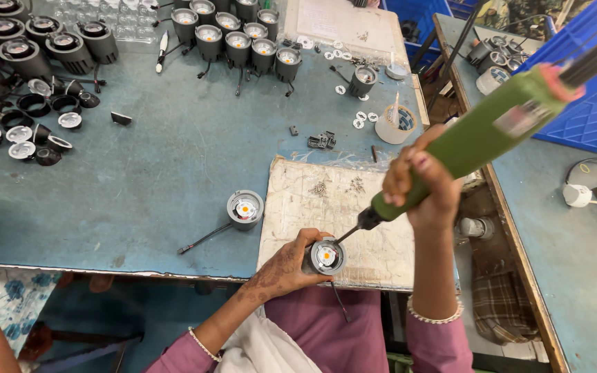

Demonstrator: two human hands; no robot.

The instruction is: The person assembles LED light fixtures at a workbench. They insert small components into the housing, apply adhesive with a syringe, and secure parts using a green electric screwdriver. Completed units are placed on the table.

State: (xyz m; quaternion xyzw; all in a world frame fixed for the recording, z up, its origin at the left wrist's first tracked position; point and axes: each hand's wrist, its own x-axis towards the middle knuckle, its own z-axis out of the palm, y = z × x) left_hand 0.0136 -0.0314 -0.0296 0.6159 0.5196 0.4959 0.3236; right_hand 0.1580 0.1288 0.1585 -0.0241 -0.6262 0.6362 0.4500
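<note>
My left hand grips a small round grey lamp housing with an orange-yellow centre, holding it on a worn white board at the table's near edge. My right hand is wrapped around a long green electric screwdriver. Its dark bit slants down-left and touches the housing's top rim. A thin wire trails from the housing toward my lap. Another identical lamp housing with a wire lies on the blue table just left of the board.
Rows of dark lamp housings stand at the back and far left. Loose rings and lenses lie at left, small screws on the board, a tape roll behind it. Blue crates sit at right.
</note>
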